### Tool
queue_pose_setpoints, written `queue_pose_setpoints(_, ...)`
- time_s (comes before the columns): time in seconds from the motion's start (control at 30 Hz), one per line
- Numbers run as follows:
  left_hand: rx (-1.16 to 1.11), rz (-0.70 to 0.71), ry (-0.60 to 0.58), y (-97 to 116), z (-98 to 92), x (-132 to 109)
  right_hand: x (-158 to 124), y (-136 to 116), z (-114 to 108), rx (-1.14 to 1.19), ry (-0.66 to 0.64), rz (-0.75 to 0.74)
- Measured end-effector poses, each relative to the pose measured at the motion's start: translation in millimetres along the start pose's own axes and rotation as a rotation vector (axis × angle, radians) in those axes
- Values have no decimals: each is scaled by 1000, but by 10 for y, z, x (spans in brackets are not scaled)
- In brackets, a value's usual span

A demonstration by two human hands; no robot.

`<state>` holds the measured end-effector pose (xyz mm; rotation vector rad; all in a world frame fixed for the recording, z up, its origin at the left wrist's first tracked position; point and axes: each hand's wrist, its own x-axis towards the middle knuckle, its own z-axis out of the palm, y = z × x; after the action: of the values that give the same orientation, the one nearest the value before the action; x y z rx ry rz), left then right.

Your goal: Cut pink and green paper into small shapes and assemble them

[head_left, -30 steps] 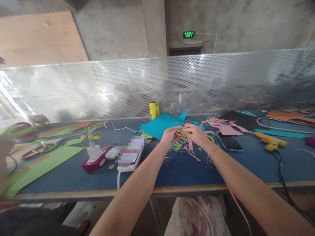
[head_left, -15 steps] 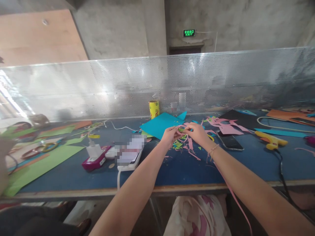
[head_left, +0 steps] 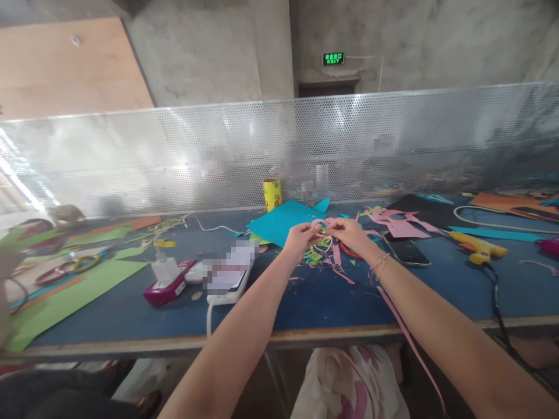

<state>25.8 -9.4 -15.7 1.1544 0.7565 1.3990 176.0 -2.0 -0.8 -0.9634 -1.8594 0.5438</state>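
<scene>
Both hands meet over the middle of the table. My left hand (head_left: 300, 240) pinches a pink paper strip (head_left: 321, 222) that curls into a loop, with a bit of green at its centre. My right hand (head_left: 349, 234) is closed on the same strip from the other side. Fingers hide part of the loop. A long pink strip (head_left: 406, 334) runs below my right forearm and over the table edge; where it joins is hidden. Green and pink paper scraps (head_left: 321, 256) lie beneath the hands. A red curved handle (head_left: 350, 251) partly shows under my right hand.
Behind the hands lie a blue sheet (head_left: 273, 220) and a yellow roll (head_left: 272, 195). To the right are a phone (head_left: 408, 251) and a yellow glue gun (head_left: 478, 247) with its cord. Left are a power strip (head_left: 168, 285), a white device (head_left: 229, 294) and green paper (head_left: 82, 294).
My fingers have shifted slightly around the pink loop, which shows more clearly now. The red handle has come into sight beside my right hand. The whole view has moved a little.
</scene>
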Motion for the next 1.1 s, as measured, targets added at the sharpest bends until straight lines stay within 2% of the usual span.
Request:
queue_pose_setpoints(0.23, 25, 107, -8, 37, 37, -28, -21, -62, -15, 173, 17, 40)
queue_pose_setpoints(0.4, 64, 85, -26, 15, 53, -28, 1, -13, 1, 171, 55, 50)
queue_pose_setpoints(0.5, 79, 71, -17, 4, 52, -27, 12, 20, 20, 110, 73, 0)
queue_pose_setpoints(0.6, 58, 60, -7, 4, 44, -24, 26, 69, 39, 74, 148, -34)
queue_pose_setpoints(0.67, 38, 54, -9, 4, 36, -21, 36, 106, 48, 119, 196, 15)
queue_pose_setpoints(0.73, 25, 46, -16, 1, 26, -18, 45, 134, 54, 237, 143, 107)
queue_pose_setpoints(0.87, 37, 23, -26, -22, 14, -6, 55, 160, 53, 449, -63, 219)
queue_pose_setpoints(1.1, 69, -13, 14, -46, 23, 6, 57, 179, 37, 362, -29, 196)
